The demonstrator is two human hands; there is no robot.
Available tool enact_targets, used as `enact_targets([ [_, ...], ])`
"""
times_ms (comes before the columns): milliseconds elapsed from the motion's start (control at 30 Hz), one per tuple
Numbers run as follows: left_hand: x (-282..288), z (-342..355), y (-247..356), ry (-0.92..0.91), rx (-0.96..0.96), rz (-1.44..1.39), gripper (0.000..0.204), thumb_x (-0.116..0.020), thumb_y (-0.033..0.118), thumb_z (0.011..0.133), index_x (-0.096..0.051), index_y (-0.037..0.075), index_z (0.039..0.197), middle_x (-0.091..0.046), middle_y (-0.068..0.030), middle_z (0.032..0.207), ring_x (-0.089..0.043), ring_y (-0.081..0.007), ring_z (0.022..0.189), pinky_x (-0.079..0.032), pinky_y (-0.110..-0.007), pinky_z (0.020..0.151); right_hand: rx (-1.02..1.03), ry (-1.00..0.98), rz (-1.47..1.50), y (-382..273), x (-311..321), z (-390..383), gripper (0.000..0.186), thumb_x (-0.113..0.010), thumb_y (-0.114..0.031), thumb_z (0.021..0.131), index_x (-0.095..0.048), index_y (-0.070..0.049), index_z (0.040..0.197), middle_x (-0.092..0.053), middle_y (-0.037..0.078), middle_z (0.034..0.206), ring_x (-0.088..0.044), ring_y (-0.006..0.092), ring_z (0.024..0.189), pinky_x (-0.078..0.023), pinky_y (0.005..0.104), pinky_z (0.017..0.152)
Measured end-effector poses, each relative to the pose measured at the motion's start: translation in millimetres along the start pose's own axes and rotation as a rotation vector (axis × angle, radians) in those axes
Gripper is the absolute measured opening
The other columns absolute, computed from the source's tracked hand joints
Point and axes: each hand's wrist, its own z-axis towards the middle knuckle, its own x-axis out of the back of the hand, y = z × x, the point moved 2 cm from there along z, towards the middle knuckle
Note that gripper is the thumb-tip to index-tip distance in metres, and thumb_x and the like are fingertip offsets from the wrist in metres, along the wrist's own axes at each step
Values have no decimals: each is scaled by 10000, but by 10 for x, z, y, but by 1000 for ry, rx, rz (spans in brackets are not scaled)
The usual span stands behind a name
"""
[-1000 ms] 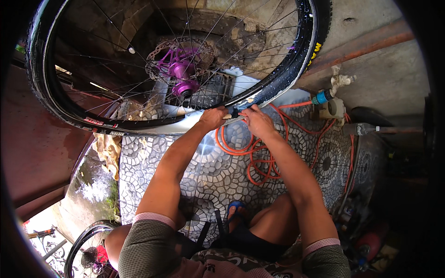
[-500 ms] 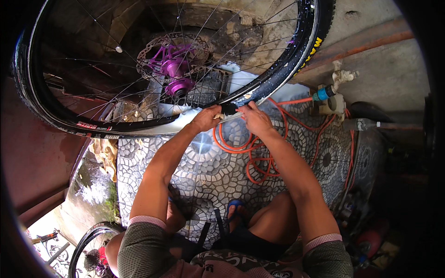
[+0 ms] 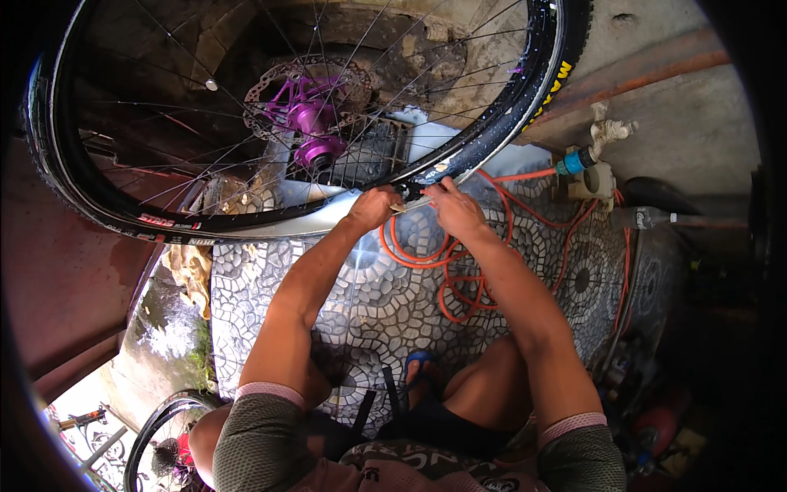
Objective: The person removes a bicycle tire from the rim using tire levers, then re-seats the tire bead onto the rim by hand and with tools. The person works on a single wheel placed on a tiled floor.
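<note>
A large bicycle wheel [image 3: 320, 123] with a purple hub and disc rotor fills the upper view, its black tire [image 3: 463, 153] showing a pale, spotted inner edge at the lower right. My left hand [image 3: 373, 205] has its fingers closed on the tire's lower edge, with a small pale bit at the fingertips that I cannot make out. Just to its right, my right hand [image 3: 455, 209] grips the same edge with bent fingers near a dark patch. A white sheet [image 3: 307, 221] shows under the wheel. Some of my fingertips are hidden.
An orange hose [image 3: 467, 307] lies coiled on patterned tiles [image 3: 352, 328], running to a tap fitting [image 3: 574, 161] on the right wall. A plastic bottle [image 3: 643, 218] sits beside it. A red-brown metal panel [image 3: 74, 271] stands left; another wheel [image 3: 156, 430] is at lower left.
The wheel appears slightly further left and up than one second ago. Both hands have shifted slightly with it, staying on the tire's lower edge, with small finger movements.
</note>
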Motion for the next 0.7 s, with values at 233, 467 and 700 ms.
enact_targets([
  [233,13,52,-142,-157,-2,-12,161,-694,107,896,-756,68,1039,-723,-182,1025,-700,-408,1006,-561,-490,885,22,-14,-5,1,-42,30,383,-553,-21,948,-638,-150,1298,-584,139,1358,-702,428,1067,-555,530,952],
  [467,116,-394,-226,60,64,77,526,-690,183,945,-574,156,1458,-725,-151,1172,-723,-388,1027,-578,-470,938,-5,-17,1,9,-38,16,397,-517,-15,958,-634,-156,1311,-577,149,1385,-705,423,1061,-560,524,934],
  [700,299,-132,-39,-401,-55,672,316,-572,134,973,-688,122,1266,-718,-105,1176,-765,-323,1000,-619,-454,838,9,-15,-20,22,-18,-25,393,-515,-16,955,-639,-157,1300,-578,157,1366,-712,428,1032,-562,528,921],
])
